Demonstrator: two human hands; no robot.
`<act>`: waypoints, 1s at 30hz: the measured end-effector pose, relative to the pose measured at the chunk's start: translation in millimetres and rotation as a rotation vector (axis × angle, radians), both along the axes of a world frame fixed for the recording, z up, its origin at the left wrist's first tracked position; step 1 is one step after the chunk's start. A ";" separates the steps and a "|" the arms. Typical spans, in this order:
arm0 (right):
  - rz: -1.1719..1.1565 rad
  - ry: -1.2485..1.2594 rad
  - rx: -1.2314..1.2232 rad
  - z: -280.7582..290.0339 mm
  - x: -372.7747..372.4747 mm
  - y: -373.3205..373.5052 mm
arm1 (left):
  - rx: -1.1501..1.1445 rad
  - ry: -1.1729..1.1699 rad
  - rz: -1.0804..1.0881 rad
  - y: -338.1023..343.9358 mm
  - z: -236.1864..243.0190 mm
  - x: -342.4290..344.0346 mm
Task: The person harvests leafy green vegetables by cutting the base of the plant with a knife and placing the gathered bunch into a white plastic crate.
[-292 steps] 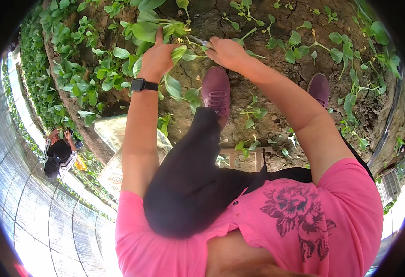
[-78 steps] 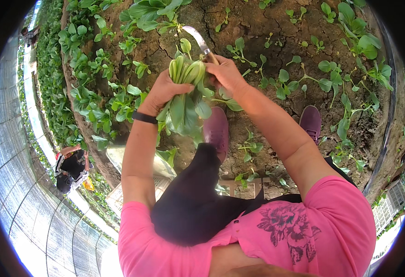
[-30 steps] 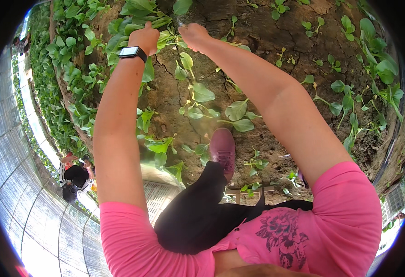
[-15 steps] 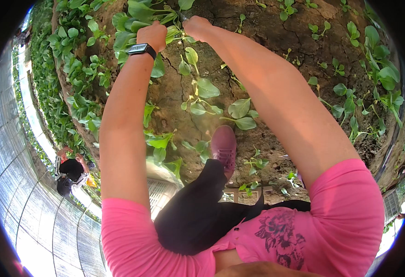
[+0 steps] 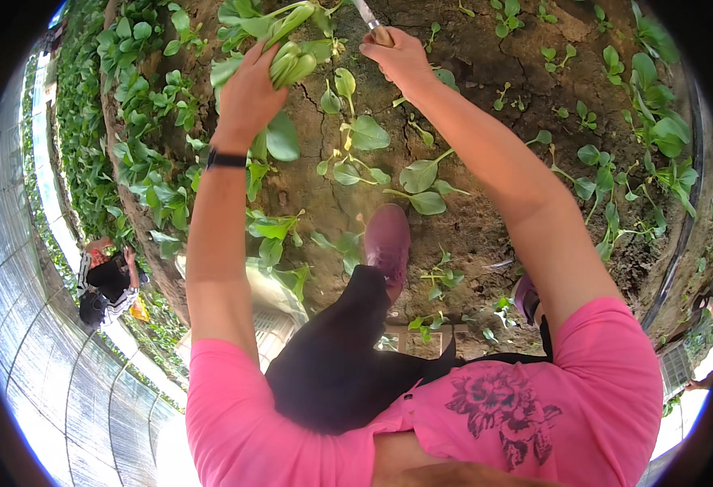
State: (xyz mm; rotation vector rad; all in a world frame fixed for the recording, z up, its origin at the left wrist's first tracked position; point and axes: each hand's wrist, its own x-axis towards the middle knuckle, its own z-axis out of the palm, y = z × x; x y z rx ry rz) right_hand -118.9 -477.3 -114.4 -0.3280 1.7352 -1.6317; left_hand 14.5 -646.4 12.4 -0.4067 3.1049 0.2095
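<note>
Fingers closed, my left hand (image 5: 248, 93) holds green leafy vegetables (image 5: 293, 65), bok choy by their look, with pale cut-looking stem bases turned toward the right. Broad leaves hang below and left of that hand. Wrapped round the wooden handle of a knife (image 5: 366, 13), my right hand (image 5: 401, 61) is a short way right of the bunch. The blade points up and left, its tip beyond the frame. Under my hands, small leafy plants (image 5: 367, 132) stand in the brown cracked soil (image 5: 308, 195).
A dense row of greens (image 5: 88, 122) runs along the left, with more plants (image 5: 657, 122) at the right. Beside my shoe (image 5: 387, 243) is a pale crate (image 5: 271, 329) partly lined with plastic. Another person (image 5: 109, 280) is at far left; a grey crate (image 5: 675, 367) stands at lower right.
The left hand has come back toward me and turned, with the bok choy's stem bases now showing. My right hand has moved right, away from the bunch, bringing the knife into plain view.
</note>
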 end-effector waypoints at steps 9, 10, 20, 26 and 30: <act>0.012 0.089 -0.505 154.0 104.5 19.9 | 0.350 0.186 0.119 96.0 84.1 132.1; 0.038 0.102 -0.397 159.7 117.5 26.4 | 0.343 0.200 0.122 106.6 89.7 143.9; 0.268 0.694 -0.063 266.5 180.4 57.6 | 1.134 0.682 0.159 128.3 132.2 295.6; 0.785 0.617 -0.137 347.6 280.4 32.6 | 1.660 1.136 0.535 141.3 148.7 365.2; 0.861 0.664 -0.177 358.6 328.7 10.9 | 1.768 1.282 0.542 161.4 154.7 382.8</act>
